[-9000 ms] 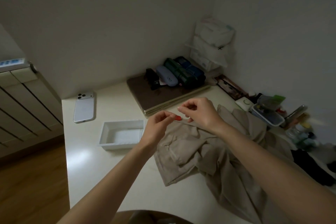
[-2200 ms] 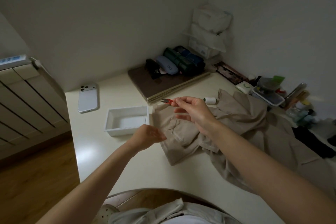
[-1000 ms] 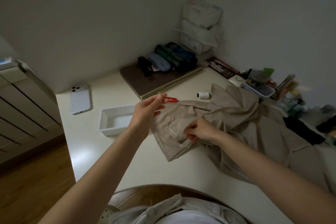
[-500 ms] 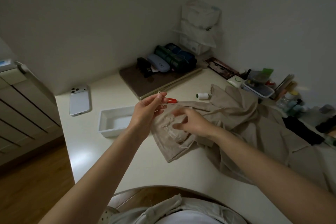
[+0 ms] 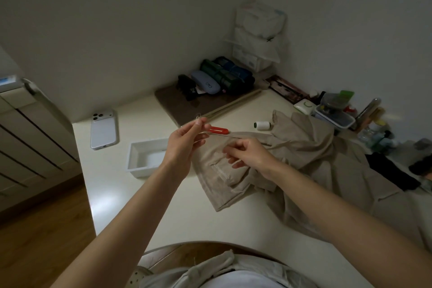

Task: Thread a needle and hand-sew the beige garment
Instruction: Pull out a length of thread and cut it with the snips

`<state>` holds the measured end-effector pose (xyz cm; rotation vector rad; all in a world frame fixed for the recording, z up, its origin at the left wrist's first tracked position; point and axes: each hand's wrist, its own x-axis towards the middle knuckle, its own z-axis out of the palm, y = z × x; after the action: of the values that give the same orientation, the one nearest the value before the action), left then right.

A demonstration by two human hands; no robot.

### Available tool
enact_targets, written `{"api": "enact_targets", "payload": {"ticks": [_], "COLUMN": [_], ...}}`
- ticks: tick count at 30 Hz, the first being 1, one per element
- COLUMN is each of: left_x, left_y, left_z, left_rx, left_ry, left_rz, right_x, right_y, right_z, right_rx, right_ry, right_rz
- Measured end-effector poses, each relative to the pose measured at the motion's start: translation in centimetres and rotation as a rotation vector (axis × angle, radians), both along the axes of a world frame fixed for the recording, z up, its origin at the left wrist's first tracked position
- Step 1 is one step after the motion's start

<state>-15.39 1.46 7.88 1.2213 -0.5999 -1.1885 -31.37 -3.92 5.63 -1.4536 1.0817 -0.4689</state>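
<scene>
1. Dim corner room, pale desk (image 5: pixel 140 206) tucked against two walls, and you are seated at six o'clock with both arms reaching in.
2. Your left hand (image 5: pixel 184 140) is raised toward eleven o'clock of the cloth. Thumb and forefinger are pinched on a wisp of pale thread (image 5: pixel 198 116) that pokes out above the fingertips.
3. Whether a needle sits in that pinch, I cannot tell; it is too fine to make out.
4. Red snips (image 5: pixel 218 130) show just past those fingers at twelve o'clock. Held or lying on the cloth edge? Cannot tell.
5. Your right hand (image 5: pixel 252 155) hovers over the beige garment (image 5: pixel 304 147), fingers loosely curled. Whether it holds a thread end is not clear.
6. That garment lies crumpled across the desk from the centre out to four o'clock, one flat corner nearest you.
7. A white spool (image 5: pixel 261 125) rests at one o'clock, just beside the cloth.
8. White tray (image 5: pixel 134 159) at nine o'clock, phone (image 5: pixel 103 130) at ten.
9. My read on progress: a length of thread looks cut and in hand, so you are at the threading or knotting stage.
10. No fresh stitching can be made out on the cloth, so I judge the sewing itself is all ahead of you.
</scene>
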Motion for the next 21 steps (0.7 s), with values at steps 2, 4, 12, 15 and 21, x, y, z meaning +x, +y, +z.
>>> {"api": "enact_targets", "payload": {"ticks": [2, 4, 12, 15, 21], "left_x": [0.0, 0.0, 0.2, 0.2, 0.3], "left_y": [-0.1, -0.1, -0.2, -0.1, 0.1], "left_z": [0.2, 0.3, 1.0, 1.2, 1.5], "left_rx": [-0.007, -0.009, -0.046, -0.057, -0.084], "left_ry": [0.007, 0.010, 0.025, 0.042, 0.036], "left_rz": [0.006, 0.011, 0.035, 0.041, 0.045], "right_x": [-0.4, -0.8, -1.9, -2.4, -3.4], "right_y": [-0.3, -0.6, -1.5, -1.8, -2.0], "right_z": [-0.4, -0.9, -2.4, -3.3, -4.5], "right_rx": [0.041, 0.089, 0.155, 0.156, 0.052], "right_ry": [0.042, 0.076, 0.183, 0.268, 0.505], "right_rz": [-0.037, -0.074, -0.220, -0.216, -0.048]}}
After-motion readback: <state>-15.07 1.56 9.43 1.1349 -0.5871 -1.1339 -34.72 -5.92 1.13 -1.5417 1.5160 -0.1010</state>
